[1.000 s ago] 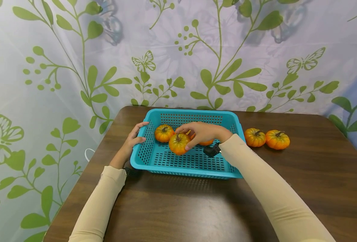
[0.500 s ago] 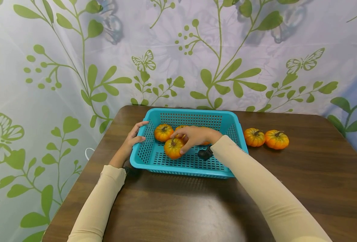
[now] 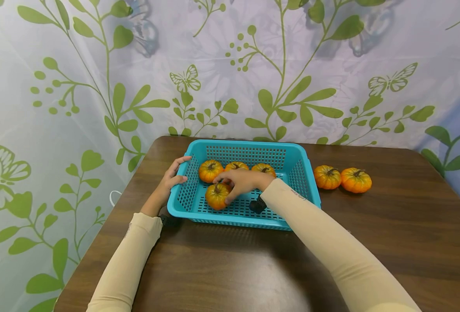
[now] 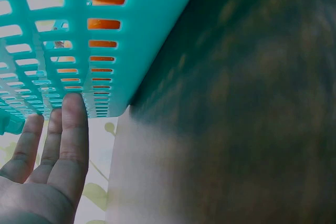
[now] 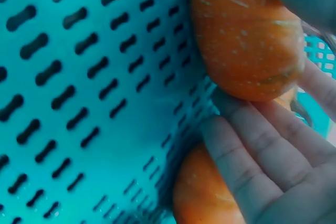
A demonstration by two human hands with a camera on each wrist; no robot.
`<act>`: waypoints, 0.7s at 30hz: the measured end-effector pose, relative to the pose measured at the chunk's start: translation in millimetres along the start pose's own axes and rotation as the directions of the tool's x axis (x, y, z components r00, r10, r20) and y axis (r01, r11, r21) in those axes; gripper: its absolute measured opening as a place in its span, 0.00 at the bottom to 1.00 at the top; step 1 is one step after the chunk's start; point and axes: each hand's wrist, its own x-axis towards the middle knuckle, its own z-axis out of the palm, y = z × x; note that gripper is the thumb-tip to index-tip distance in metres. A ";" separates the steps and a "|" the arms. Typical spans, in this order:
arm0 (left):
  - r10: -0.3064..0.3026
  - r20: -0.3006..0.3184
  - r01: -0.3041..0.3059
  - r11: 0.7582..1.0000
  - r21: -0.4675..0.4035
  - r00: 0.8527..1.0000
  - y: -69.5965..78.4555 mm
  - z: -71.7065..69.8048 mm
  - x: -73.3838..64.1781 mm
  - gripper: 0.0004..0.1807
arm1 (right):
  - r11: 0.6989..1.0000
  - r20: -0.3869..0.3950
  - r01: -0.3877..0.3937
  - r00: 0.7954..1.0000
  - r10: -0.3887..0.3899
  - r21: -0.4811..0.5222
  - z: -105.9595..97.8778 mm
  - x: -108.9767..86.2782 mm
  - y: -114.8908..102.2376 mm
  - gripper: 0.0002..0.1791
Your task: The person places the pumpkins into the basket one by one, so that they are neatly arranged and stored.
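Note:
A turquoise plastic basket [image 3: 249,223] stands on the table. My left hand [image 3: 170,180] holds its left side, thumb over the rim and straight fingers [image 4: 73,145] against the slotted outer wall. My right hand [image 3: 241,181] is inside the basket and grips a small orange pumpkin [image 3: 217,197] by its side and top, near the front left. Close up, that pumpkin [image 5: 247,35] sits between thumb and fingers, at the perforated floor. Behind it are three more pumpkins in a row: a left one [image 3: 211,170], a middle one [image 3: 236,165] partly hidden by the hand, and a right one [image 3: 264,169].
Two more pumpkins, one [image 3: 327,177] beside the basket and another [image 3: 356,180] to its right, lie on the brown wooden table [image 3: 405,208]. A leaf-patterned curtain [image 3: 230,78] hangs behind and at the left. A white cord loop [image 3: 112,198] shows by the table's left edge.
My right hand has moved left and toward me with the pumpkin, lowering it to the basket's front left. More of the back row now shows. The left hand has stayed put.

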 end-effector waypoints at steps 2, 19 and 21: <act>0.004 0.003 -0.004 1.000 -0.004 1.000 0.1 0.4 -0.2 0.39 | 1.000 -0.010 0.002 1.000 -0.002 -0.002 1.4 2.4 0.0 0.40; -0.003 -0.002 0.003 1.000 -0.004 1.000 2.4 0.6 0.4 0.39 | 0.997 -0.053 -0.017 0.999 0.014 -0.071 10.0 22.0 -8.1 0.40; -0.009 -0.007 0.009 1.000 -0.004 1.000 2.7 0.7 0.2 0.40 | 0.996 -0.054 -0.020 0.998 0.015 -0.090 10.0 23.7 -9.5 0.40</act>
